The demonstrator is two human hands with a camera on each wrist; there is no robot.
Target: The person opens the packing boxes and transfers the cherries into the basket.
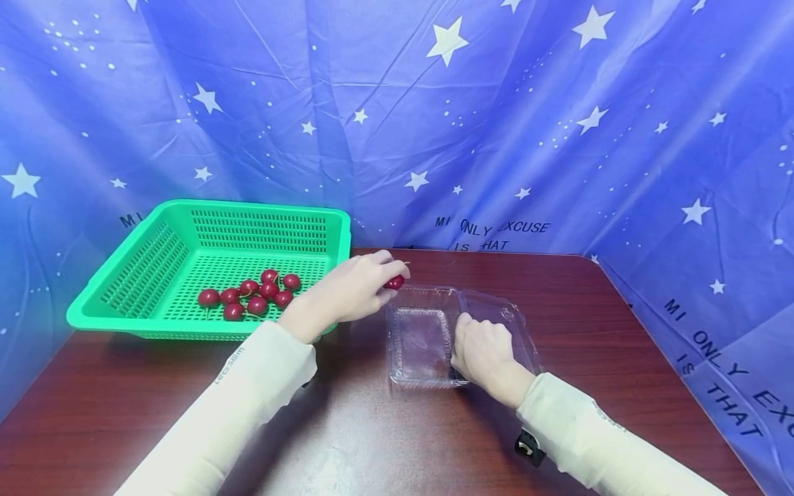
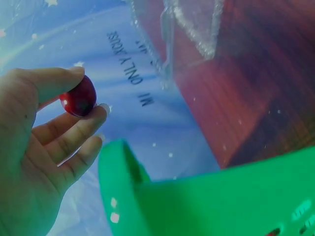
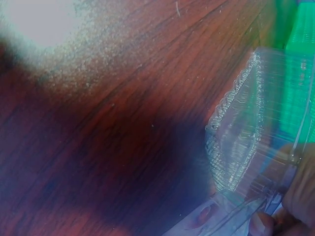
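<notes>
Between thumb and fingers, my left hand (image 1: 356, 286) pinches one dark red cherry (image 2: 79, 97). That hand is just past the right rim of the green basket (image 1: 338, 231), close to the far left corner of a clear plastic box (image 1: 424, 375). Curled at the hinge side of the box, my right hand (image 1: 486, 351) grips its edge, with the thumb showing in the right wrist view. The clear lid (image 1: 502, 310) lies folded open to the right, partly behind the right hand. No cherry shows inside the box. Several cherries (image 1: 257, 305) lie on the basket's floor.
The brown wooden table (image 1: 589, 358) carries the basket at the left and the box near its middle. A blue star-printed cloth (image 1: 397, 103) hangs behind the table's far edge and along the sides. A black strap or device (image 1: 528, 446) sits under the right wrist.
</notes>
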